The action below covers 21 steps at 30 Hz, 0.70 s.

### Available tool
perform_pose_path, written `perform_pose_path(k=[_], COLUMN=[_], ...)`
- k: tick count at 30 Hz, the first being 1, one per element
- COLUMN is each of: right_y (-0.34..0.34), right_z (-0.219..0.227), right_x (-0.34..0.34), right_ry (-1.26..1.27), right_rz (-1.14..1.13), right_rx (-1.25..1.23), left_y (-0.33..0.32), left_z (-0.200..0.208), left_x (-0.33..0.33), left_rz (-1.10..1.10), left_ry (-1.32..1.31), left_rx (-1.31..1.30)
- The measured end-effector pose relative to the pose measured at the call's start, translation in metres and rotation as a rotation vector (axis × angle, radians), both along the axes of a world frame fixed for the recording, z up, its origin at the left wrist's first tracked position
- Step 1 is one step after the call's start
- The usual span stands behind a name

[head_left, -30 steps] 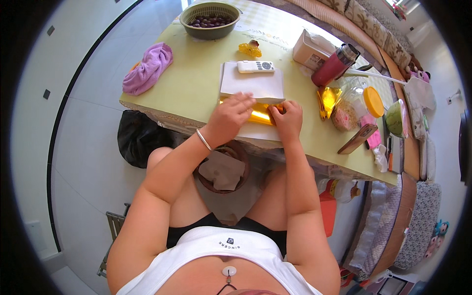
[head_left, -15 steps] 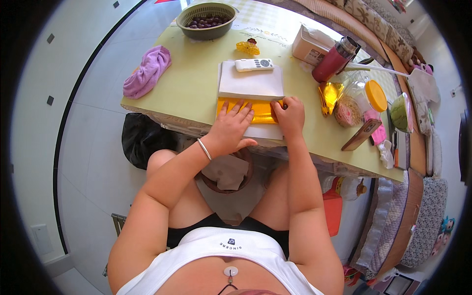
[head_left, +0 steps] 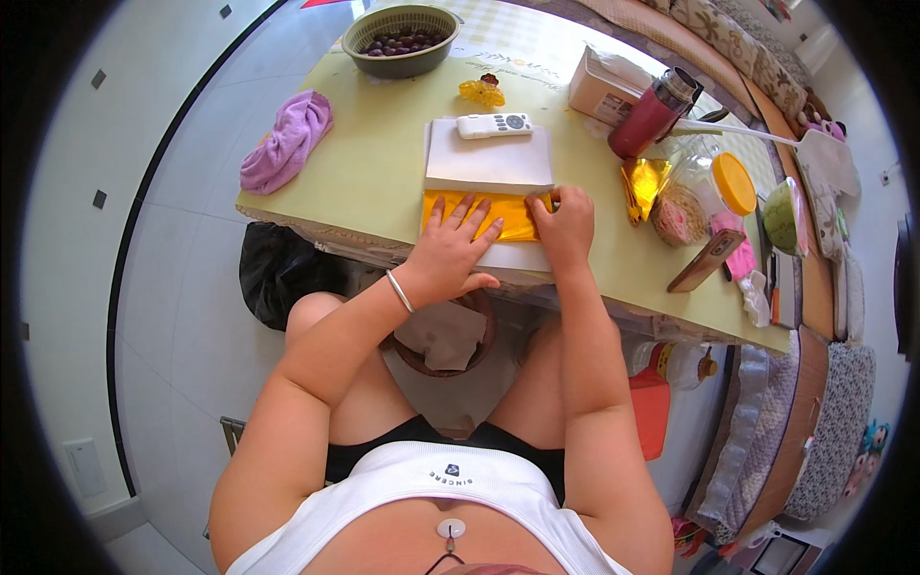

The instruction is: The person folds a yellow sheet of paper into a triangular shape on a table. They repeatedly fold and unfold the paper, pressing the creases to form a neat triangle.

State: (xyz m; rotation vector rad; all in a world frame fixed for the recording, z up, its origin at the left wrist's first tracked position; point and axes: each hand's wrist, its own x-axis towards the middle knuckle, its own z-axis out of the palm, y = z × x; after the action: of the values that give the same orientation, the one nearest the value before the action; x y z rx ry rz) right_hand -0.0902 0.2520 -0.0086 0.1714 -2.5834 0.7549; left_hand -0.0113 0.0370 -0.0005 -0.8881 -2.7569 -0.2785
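Note:
A strip of shiny gold foil (head_left: 518, 213) lies across a stack of white paper (head_left: 489, 165) near the table's front edge. My left hand (head_left: 447, 251), a bangle at its wrist, presses on the foil's left part with fingers spread and thumb out to the side. At the strip's right end, the thumb and bent fingers of my right hand (head_left: 569, 226) close on its edge. The fingertips partly hide that end. Beyond the foil, a white remote control (head_left: 494, 126) rests on the upper part of the paper.
Rightward stand a crumpled gold packet (head_left: 646, 184), a red flask (head_left: 654, 117), a yellow-lidded jar (head_left: 732, 184) and a leaning phone (head_left: 705, 261). Farther off are a tissue box (head_left: 606, 88), a yellow hair claw (head_left: 482, 92) and a colander (head_left: 401, 59) of dark fruit. A purple cloth (head_left: 287, 144) lies left.
My left hand's fingers have spread slightly on the foil, the index finger shifting right. The right hand's fingers have moved a little at the strip's end. Everything else keeps its place.

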Motion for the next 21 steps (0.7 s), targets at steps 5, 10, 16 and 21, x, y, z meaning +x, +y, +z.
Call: perform_pose_path(k=[5,10,16,21], right_y=[-0.010,-0.036,-0.020,-0.007], right_z=[0.018,0.012,-0.001,-0.014], right_x=[0.022,0.062,0.063,0.059], right_ry=[0.335,0.026,-0.078,-0.056], right_rz=[0.121,0.648,0.506,0.438], right_rx=[0.310,0.293,0.349,0.412], left_y=[-0.002,-0.005,-0.004,-0.002], left_z=[0.000,-0.017,-0.006,0.001], left_x=[0.001,-0.001,0.001,0.008], left_rz=[-0.012,-0.010,-0.006,0.034], left_ry=[-0.011,0.018,-0.024,-0.015], left_rx=[-0.010,-0.060,-0.057,-0.056])
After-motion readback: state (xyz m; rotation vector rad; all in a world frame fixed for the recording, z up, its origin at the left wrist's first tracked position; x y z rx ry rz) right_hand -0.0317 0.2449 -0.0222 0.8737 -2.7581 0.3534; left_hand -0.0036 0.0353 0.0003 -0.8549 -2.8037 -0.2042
